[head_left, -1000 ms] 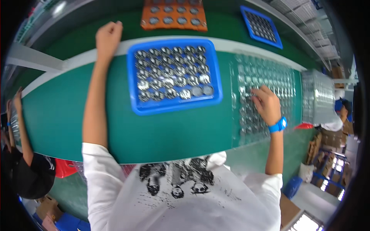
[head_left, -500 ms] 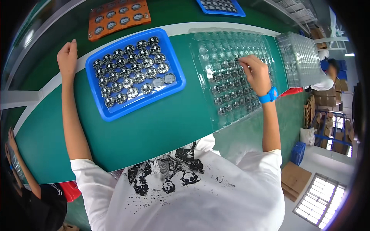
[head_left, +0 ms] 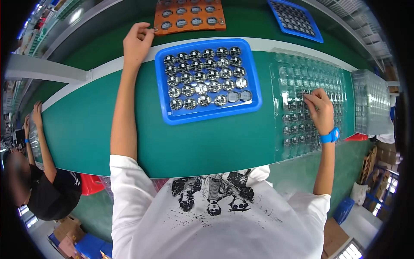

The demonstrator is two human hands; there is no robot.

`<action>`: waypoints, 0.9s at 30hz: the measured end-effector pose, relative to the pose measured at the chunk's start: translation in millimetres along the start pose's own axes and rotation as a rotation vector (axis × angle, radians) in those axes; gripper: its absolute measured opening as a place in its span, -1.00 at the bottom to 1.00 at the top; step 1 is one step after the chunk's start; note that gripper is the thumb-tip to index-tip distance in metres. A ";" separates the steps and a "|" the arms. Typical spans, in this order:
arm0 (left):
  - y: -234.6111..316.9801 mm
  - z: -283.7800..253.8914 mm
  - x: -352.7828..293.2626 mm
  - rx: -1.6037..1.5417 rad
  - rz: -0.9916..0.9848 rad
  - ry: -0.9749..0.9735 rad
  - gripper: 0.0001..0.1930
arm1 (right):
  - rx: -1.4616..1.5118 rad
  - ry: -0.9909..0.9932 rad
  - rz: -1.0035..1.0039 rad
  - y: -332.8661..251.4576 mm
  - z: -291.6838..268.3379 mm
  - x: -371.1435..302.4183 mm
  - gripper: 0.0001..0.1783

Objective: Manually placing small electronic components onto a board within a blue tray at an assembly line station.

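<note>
My right hand [head_left: 320, 110], with a blue watch-like band at the wrist, is over a clear plastic blister tray [head_left: 280, 149]. Its thumb and forefinger pinch a small dark part [head_left: 305, 92] at one of the pockets; the fingers partly hide it. Several rows nearer to me hold dark shiny parts. Left of this tray, a blue tray [head_left: 168, 118] carries rows of round, shiny circuit-board-like parts [head_left: 200, 77], two of them plain grey-faced. My left hand [head_left: 138, 43] is loosely curled at the bench's far edge, beside the corner of an orange fixture [head_left: 189, 28]. Nothing shows in its fingers.
A tall stack of clear blister trays [head_left: 371, 103] stands at the right end of the green bench [head_left: 207, 144]. Another blue tray of parts [head_left: 295, 19] lies beyond the far edge. A co-worker [head_left: 51, 190] in black sits at left, near a white post [head_left: 47, 68].
The whole view has swung, so the bench appears farther right. My right hand stays over the blister tray with the part pinched. My left hand now appears closer to the orange fixture's corner.
</note>
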State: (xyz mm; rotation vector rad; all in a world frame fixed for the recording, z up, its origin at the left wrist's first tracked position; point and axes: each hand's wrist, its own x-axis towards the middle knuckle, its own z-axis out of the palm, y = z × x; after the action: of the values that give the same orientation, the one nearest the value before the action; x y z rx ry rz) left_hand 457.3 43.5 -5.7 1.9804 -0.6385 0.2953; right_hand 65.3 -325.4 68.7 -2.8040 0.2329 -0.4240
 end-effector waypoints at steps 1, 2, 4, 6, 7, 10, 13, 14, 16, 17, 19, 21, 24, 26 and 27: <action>0.7 -1.2 -0.4 0.013 0.013 -0.024 -0.76 | -0.032 0.007 -0.021 -0.8 1.0 1.3 -0.85; -1.9 -2.3 -0.2 0.043 0.068 -0.027 -0.75 | -0.018 0.004 -0.017 -3.1 2.1 3.4 -0.86; -3.5 -1.5 2.9 0.119 0.126 -0.040 -0.73 | -0.029 0.007 -0.015 -2.7 3.1 3.9 -0.84; -5.4 -1.7 0.9 0.192 0.101 -0.039 -0.76 | -0.058 -0.009 0.002 -3.3 3.4 2.3 -0.83; -6.7 -1.9 1.4 0.221 0.097 -0.035 -0.77 | -0.056 0.000 -0.002 -3.5 3.8 2.8 -0.83; -7.3 -3.7 3.2 0.252 0.034 -0.043 -0.79 | -0.081 0.017 -0.033 -2.2 5.1 2.2 -0.84; -8.8 -5.4 5.3 0.245 0.022 -0.058 -0.79 | -0.058 0.030 -0.032 0.0 7.3 1.4 -0.86; -9.3 -6.9 6.2 0.248 0.027 -0.059 -0.79 | -0.044 0.035 -0.035 0.3 7.1 2.0 -0.87; -10.6 -11.4 8.9 0.261 0.012 -0.087 -0.83 | -0.029 0.046 -0.040 0.4 7.4 2.1 -0.87; -11.6 -13.4 9.4 0.264 0.018 -0.085 -0.83 | -0.024 0.047 -0.038 0.6 8.0 1.3 -0.88; -13.1 -15.5 13.2 0.308 0.068 -0.116 -0.89 | -0.018 0.061 -0.046 3.8 9.8 2.5 -0.89; -12.4 -16.5 13.7 0.332 0.084 -0.120 -0.90 | -0.018 0.063 -0.042 6.0 12.7 -1.6 -0.90; -8.0 -23.4 14.5 0.390 0.127 -0.146 -0.91 | -0.013 0.074 -0.031 6.3 14.6 -2.7 -0.92; -4.2 -31.6 14.9 0.429 0.158 -0.164 -0.92 | -0.007 0.081 -0.029 6.8 15.8 -3.1 -0.92; 1.2 -36.5 15.9 0.454 0.214 -0.160 -0.93 | -0.003 0.085 -0.032 6.8 16.1 -3.2 -0.93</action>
State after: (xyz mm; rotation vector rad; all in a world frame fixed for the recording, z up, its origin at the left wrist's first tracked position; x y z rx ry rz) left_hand 472.1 70.1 19.9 2.3880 -0.9552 0.4455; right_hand 66.5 -326.9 51.0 -2.7992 0.2069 -0.5515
